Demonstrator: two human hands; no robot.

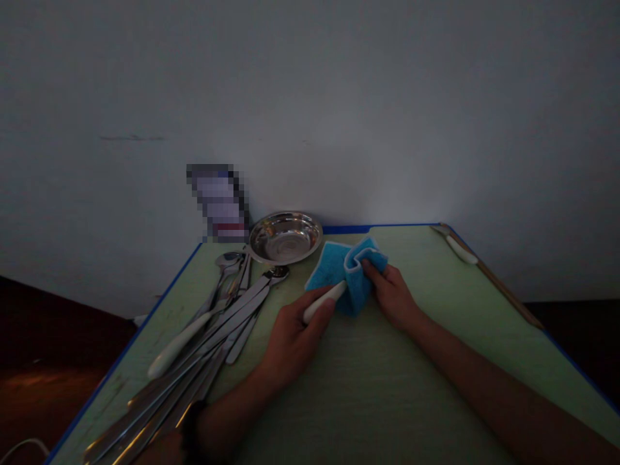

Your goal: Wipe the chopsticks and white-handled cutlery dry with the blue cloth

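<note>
My left hand (293, 339) is closed around the white handle of a utensil (323, 301), whose far end is hidden inside a blue cloth (339, 274). My right hand (391, 294) pinches the folded blue cloth around that hidden end. Both hands rest low over the pale green table (387, 387), just in front of a shiny steel bowl (285, 237).
A pile of several steel spoons and knives (213, 329), some with white handles, lies at the left of the table. Another white-handled utensil (460, 248) lies at the far right edge. A blurred box (220, 203) stands against the white wall behind the bowl.
</note>
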